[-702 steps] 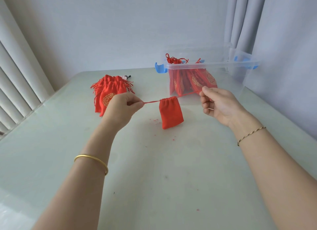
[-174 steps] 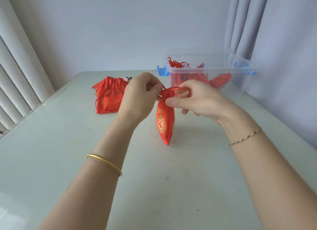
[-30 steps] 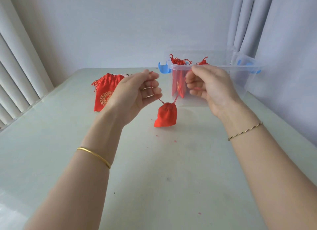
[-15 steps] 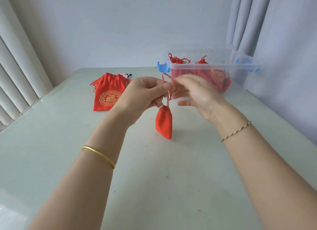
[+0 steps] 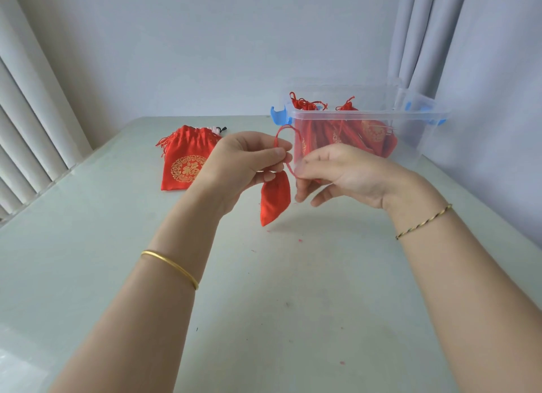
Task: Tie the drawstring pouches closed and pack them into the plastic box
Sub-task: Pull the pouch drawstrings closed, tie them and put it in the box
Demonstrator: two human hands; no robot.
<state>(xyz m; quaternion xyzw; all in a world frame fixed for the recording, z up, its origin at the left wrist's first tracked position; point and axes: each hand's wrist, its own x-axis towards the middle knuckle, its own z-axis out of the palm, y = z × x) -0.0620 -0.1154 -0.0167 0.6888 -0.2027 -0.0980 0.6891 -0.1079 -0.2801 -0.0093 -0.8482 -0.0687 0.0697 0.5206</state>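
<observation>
- The pouch (image 5: 275,200) hangs in the air above the counter (image 5: 264,290), between my two hands, its lower tip close to the surface but whether it touches I cannot tell.
- My left hand (image 5: 243,166) is closed, thumb and fingers pinching the drawstring (image 5: 289,160) just above the pouch's gathered neck; the pouch dangles right below and slightly to the right of that hand.
- A red loop of the drawstring arches up over my left fingertips, in front of the near wall of the plastic box (image 5: 410,128).
- My right hand (image 5: 343,172) is just to the right of the pouch, its fingertips nipped on a strand of the same drawstring, the other fingers loosely curled beneath.
- The two hands are nearly touching at the fingertips.
- The plastic box stands beyond my right hand, clear with blue latches, with tied red pouches (image 5: 352,134) packed inside.
- A small stack of flat red pouches (image 5: 184,160) with gold print lies on the counter beyond my left hand, well apart from the box.
- Tiny red flecks are scattered on the counter under the pouch.
</observation>
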